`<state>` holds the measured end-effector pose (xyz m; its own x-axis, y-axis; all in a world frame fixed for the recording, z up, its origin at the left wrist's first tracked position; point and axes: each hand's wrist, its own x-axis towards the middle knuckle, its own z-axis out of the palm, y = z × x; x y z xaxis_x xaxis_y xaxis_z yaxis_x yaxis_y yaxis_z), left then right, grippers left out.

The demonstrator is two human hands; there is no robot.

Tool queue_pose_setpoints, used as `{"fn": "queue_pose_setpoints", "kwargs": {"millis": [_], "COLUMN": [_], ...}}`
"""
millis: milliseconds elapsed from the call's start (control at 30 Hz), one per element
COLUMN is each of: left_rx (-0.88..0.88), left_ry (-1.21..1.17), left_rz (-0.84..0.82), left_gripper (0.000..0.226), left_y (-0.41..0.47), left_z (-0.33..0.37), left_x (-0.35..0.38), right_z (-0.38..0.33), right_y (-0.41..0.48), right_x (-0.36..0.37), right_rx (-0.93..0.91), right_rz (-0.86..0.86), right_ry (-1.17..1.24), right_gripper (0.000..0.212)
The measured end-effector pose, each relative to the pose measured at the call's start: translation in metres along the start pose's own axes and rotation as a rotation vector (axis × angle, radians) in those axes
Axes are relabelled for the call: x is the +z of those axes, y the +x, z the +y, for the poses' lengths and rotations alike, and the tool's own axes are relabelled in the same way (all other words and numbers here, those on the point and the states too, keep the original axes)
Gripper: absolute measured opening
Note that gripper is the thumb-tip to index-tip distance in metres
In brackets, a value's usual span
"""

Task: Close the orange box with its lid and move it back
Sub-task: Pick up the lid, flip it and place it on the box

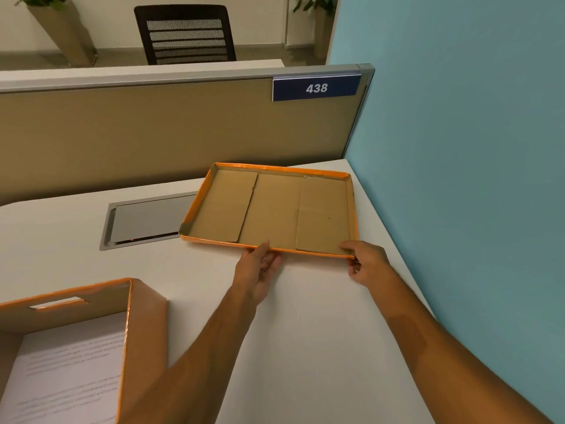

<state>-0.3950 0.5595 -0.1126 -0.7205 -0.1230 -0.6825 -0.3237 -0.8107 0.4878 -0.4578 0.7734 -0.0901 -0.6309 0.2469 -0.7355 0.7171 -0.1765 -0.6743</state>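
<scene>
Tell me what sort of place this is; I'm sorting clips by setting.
Most likely an open-plan office cubicle. A fabric partition carries a numbered desk sign reading 438, a mesh office chair stands at the desk beyond it, and the white desk has a built-in cable hatch.

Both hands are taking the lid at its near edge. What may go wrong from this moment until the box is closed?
1. The left hand and right hand hold only the near rim of the lid, so the far side may sag or slip from the grip.
2. The lid lies inside up; it must be turned over.
3. The orange box stands far left, and papers inside could be caught.
</scene>
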Motion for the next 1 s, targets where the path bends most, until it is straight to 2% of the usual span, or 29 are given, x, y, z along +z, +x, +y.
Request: {"fn": "queue_pose_setpoints", "kwargs": {"millis": [167, 233, 300, 367, 400, 467, 533, 600, 667, 833, 1000], "left_rx": [0.029, 0.043, 0.060, 0.071, 0.075, 0.088, 0.107, 0.133, 0.166, 0.322, 0.518], "left_ry": [-0.057, -0.053, -0.049, -0.043, -0.040, -0.026, -0.008, 0.012, 0.047, 0.178, 0.389], "left_rz": [-0.051, -0.056, -0.053, -0.056, -0.064, -0.083, -0.097, -0.102, -0.090, -0.063, -0.094], "left_gripper": [0.038, 0.041, 0.046, 0.047, 0.047, 0.048, 0.044, 0.038, 0.037, 0.044, 0.049], "left_y": [-0.006, -0.012, -0.020, -0.030, -0.036, -0.050, -0.066, -0.083, -0.103, -0.157, -0.203], "left_z": [0.006, 0.008, 0.009, 0.010, 0.011, 0.013, 0.017, 0.020, 0.024, 0.034, 0.038], "left_x": [-0.003, -0.003, -0.004, -0.005, -0.005, -0.003, 0.001, 0.006, 0.014, 0.035, 0.058], "right_z": [0.002, 0.004, 0.011, 0.022, 0.028, 0.038, 0.048, 0.056, 0.061, 0.063, 0.058], "right_y": [-0.015, -0.021, -0.028, -0.042, -0.052, -0.075, -0.088, -0.096, -0.105, -0.132, -0.168], "right_x": [-0.003, -0.005, -0.007, -0.011, -0.013, -0.015, -0.015, -0.015, -0.015, -0.016, -0.026], "right_rx": [-0.025, -0.103, -0.318, -0.661, -0.867, -1.193, -1.393, -1.522, -1.595, -1.631, -1.544], "right_rz": [-0.047, -0.001, 0.150, 0.286, 0.285, 0.160, 0.082, 0.117, 0.184, 0.244, 0.164], "right_ry": [-0.020, -0.092, -0.343, -0.611, -0.699, -0.844, -1.012, -1.134, -1.134, -0.886, -0.613], "right_gripper": [0.013, 0.011, 0.021, 0.039, 0.044, 0.050, 0.053, 0.049, 0.041, 0.021, 0.026]}}
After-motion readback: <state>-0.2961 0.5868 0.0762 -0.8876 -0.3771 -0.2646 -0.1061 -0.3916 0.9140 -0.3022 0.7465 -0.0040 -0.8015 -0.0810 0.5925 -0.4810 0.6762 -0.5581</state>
